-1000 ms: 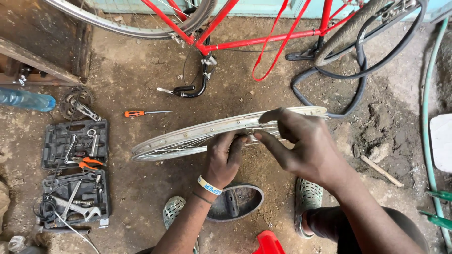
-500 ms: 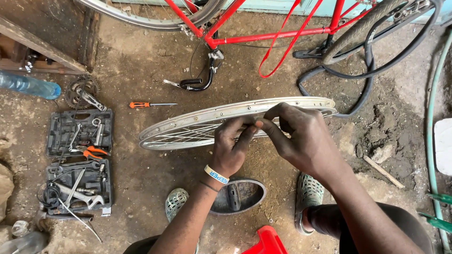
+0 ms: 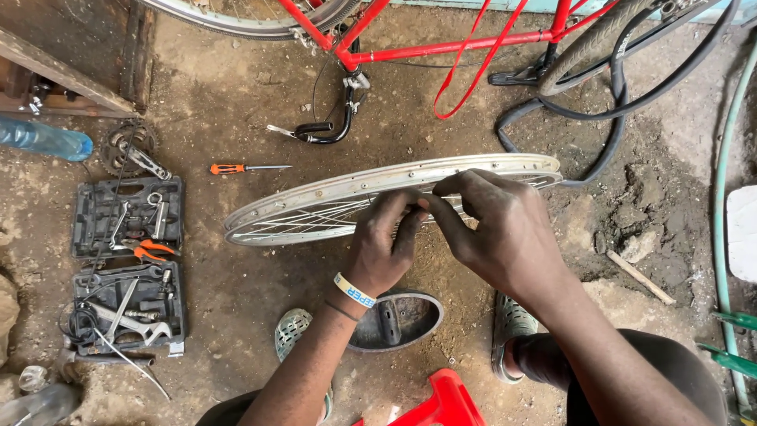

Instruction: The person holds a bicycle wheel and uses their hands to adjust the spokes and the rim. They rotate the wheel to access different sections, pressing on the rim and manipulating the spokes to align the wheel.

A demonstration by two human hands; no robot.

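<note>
Silver spoked bicycle wheel rim (image 3: 331, 197), bare metal, no tyre, lies tilted across centre frame over the dirt floor (image 3: 236, 95). Left hand (image 3: 386, 244) with yellow-and-white wristband (image 3: 355, 290) and right hand (image 3: 505, 229) meet at the rim's near edge, fingers (image 3: 410, 225) curled and pinched together on the rim or a spoke; exact contact point hidden by knuckles, so can't tell if a small part is held. Rim likely light, stiff, smooth; spokes thin and bendable, so best held at the rim wall. Red bicycle frame (image 3: 441, 49) top centre, cut off. Orange-handled screwdriver (image 3: 240, 168) left of rim. Black plastic tool case (image 3: 126, 260) lower left, contents jumbled. Black oval saddle (image 3: 398, 319) below hands.
</note>
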